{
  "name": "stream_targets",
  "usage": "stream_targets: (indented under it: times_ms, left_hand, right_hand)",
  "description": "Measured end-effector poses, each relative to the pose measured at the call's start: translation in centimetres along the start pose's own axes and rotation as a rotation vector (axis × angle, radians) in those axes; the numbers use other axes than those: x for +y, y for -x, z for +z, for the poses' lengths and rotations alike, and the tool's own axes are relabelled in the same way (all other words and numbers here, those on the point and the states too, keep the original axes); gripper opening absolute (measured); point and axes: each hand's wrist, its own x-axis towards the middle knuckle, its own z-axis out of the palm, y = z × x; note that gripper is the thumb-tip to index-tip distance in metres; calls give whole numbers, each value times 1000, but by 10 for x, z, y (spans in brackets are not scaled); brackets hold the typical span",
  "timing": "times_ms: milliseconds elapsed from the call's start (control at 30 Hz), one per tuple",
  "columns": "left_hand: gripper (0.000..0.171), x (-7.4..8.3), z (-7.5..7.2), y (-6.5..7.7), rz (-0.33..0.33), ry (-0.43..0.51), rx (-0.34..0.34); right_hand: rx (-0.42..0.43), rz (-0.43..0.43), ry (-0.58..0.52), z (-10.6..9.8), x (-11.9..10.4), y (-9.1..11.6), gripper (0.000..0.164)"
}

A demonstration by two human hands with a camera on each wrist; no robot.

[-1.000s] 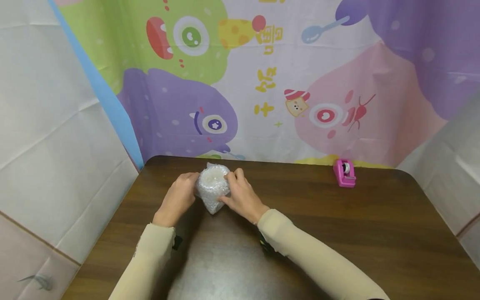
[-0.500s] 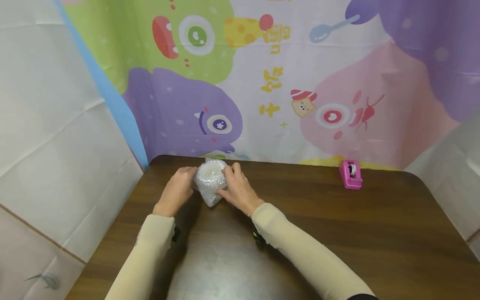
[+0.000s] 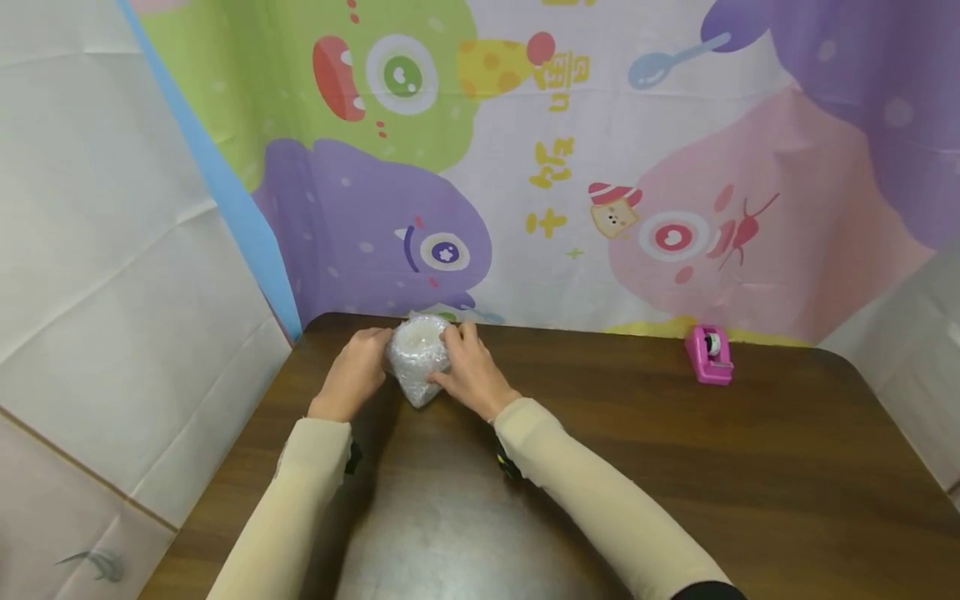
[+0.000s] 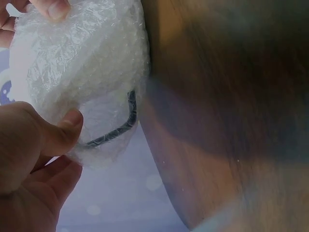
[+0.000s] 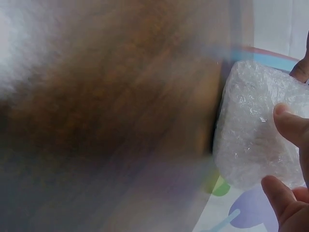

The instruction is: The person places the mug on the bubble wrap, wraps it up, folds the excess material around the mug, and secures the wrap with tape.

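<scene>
A round, cup-like thing wrapped in bubble wrap (image 3: 418, 364) stands near the back left of the table, its pale rounded top facing up and a pointed flap of wrap toward me. My left hand (image 3: 352, 372) holds its left side. In the left wrist view, the left thumb (image 4: 67, 129) presses the wrap beside a dark, bent, handle-like strip (image 4: 116, 131) showing through. From the right, my right hand (image 3: 474, 372) grips the bundle, thumb and fingers spread over the wrap. The right wrist view shows the right thumb and a finger against the bubble-wrapped cup (image 5: 256, 130).
A pink tape dispenser (image 3: 709, 357) with a roll in it stands at the back right of the brown wooden table (image 3: 600, 450). Behind the table hangs a cartoon-printed curtain (image 3: 555, 167). Pale panels (image 3: 112, 250) close off the left side.
Both hands and the wrapped bundle have shifted slightly left and toward the table's back edge, with the hold kept. The head view has turned a little, so the tape dispenser appears farther right.
</scene>
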Motion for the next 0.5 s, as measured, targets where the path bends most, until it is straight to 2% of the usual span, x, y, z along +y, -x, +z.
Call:
stream_targets:
  times_ms: [500]
  left_hand:
    - [34,-13,-6,-15,-55,-2,-52]
  right_hand:
    - [-27,34,0,10,-2,-21,61]
